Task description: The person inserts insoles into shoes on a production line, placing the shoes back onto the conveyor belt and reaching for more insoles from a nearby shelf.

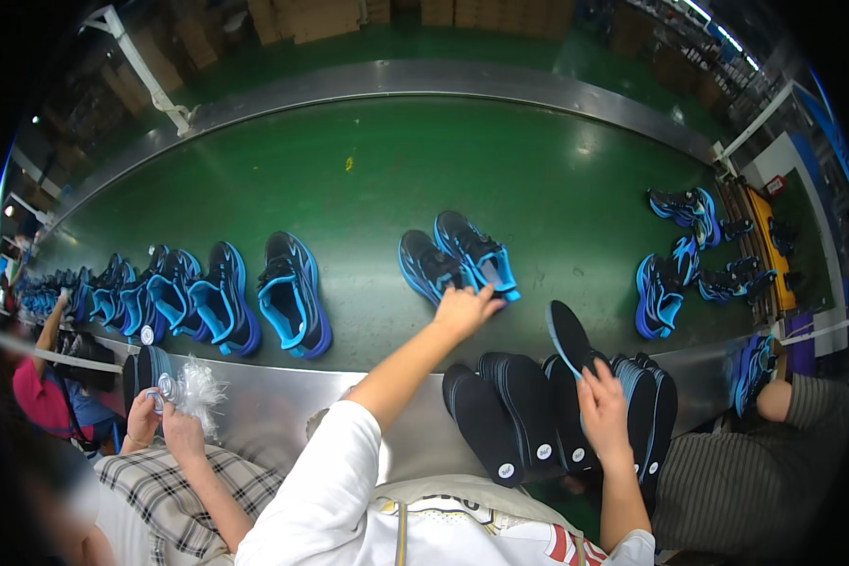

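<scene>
On the green belt in front of me stands a pair of black and blue sneakers, a left one [424, 259] and a right one [472, 247], toes pointing away. My left hand [465, 311] is closed at their heels, its fingers at the collar; the exact grip is partly hidden. Between the thumb and fingers of my right hand [602, 401] is a black insole with a blue edge [568, 335], tilted up over the belt's near edge. Below and around that hand, several stacks of black insoles [519, 401] with round white stickers lie along the metal ledge.
A row of sneakers [291, 292] runs along the belt to the left, and more sneakers [660, 292] stand at the right. A co-worker's hands [170, 420] at my left hold crumpled clear plastic. Another person's striped sleeve [821, 406] is at the right. A metal rail [387, 80] borders the far side.
</scene>
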